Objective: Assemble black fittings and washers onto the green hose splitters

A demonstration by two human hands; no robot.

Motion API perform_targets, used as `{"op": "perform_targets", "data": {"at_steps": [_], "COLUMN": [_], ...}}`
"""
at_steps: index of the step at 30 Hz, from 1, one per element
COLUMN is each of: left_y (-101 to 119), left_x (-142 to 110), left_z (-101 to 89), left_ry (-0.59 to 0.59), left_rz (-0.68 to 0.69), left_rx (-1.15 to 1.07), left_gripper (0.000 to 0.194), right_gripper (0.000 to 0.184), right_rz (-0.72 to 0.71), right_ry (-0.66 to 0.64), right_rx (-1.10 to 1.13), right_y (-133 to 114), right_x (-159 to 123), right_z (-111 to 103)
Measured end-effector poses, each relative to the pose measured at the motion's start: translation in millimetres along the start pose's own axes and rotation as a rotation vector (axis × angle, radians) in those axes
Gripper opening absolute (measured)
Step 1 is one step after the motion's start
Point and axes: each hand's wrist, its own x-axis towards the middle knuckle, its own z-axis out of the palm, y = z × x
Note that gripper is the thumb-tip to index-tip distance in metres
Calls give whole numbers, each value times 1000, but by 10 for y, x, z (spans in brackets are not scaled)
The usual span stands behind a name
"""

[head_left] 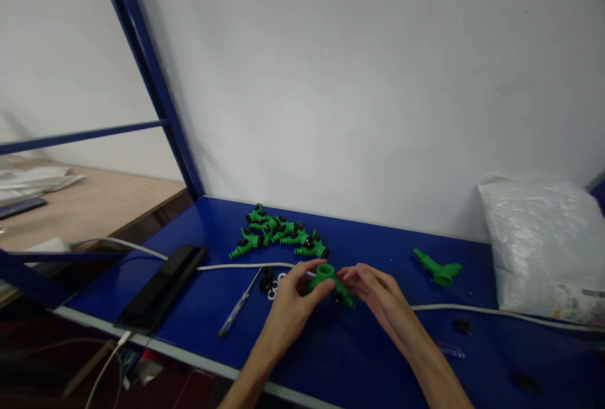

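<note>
My left hand (295,299) grips a green Y-shaped hose connector (325,270) between thumb and fingers, its round open collar facing up. One branch points down to the right. Beside that branch is my right hand (375,289), its fingers loosely bent and a little apart; no object shows in them, and whether they touch the connector is unclear. Left of my left hand lie a black ring-shaped part (266,276) and several white rings (273,290). A screwdriver (236,311) with a clear handle lies farther left.
Several green connectors with black valves (283,230) are heaped near the wall. Another green connector (439,270) lies to the right, before a white plastic bag (543,251). A phone (161,286) rests at left. A white cable (472,308) crosses the blue table (373,251).
</note>
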Motion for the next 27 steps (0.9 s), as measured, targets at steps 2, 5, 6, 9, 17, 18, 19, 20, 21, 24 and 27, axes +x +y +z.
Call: {"op": "perform_targets", "data": {"at_steps": [2, 5, 6, 9, 17, 18, 19, 20, 21, 24, 27], "left_y": [-19, -54, -71, -152, -296, -287, -275, -261, -247, -205, -165], "left_x": [-235, -531, -593, -666, -652, -658, -663, -668, -671, -683, -698], "left_z": [-23, -40, -37, -4, 39, 32, 26, 22, 19, 16, 4], "left_ry": [-15, -37, -29, 42, 84, 77, 74, 72, 71, 53, 34], "left_rz": [78, 84, 92, 156, 293, 286, 274, 263, 251, 234, 208], "left_rx": [86, 163, 171, 181, 226, 238, 245, 247, 243, 223, 218], "left_gripper": [36, 32, 31, 33, 41, 40, 40, 40, 39, 39, 35], "right_gripper": [46, 43, 41, 32, 23, 25, 26, 24, 21, 13, 10], "right_rz": [-16, -39, -43, -50, -163, -168, -170, -169, -165, -138, -89], "right_ry": [5, -22, -47, -162, -397, -421, -444, -464, -479, -481, -401], "right_rx": [-53, -191, -246, -412, -727, -740, -747, -749, -746, -715, -657], "right_y": [29, 27, 13, -44, 44, 76, 105, 128, 142, 127, 43], "right_x": [21, 62, 82, 162, 488, 518, 542, 558, 567, 544, 431], "right_z": [-22, 10, 49, 250, 673, 683, 691, 698, 704, 690, 569]}}
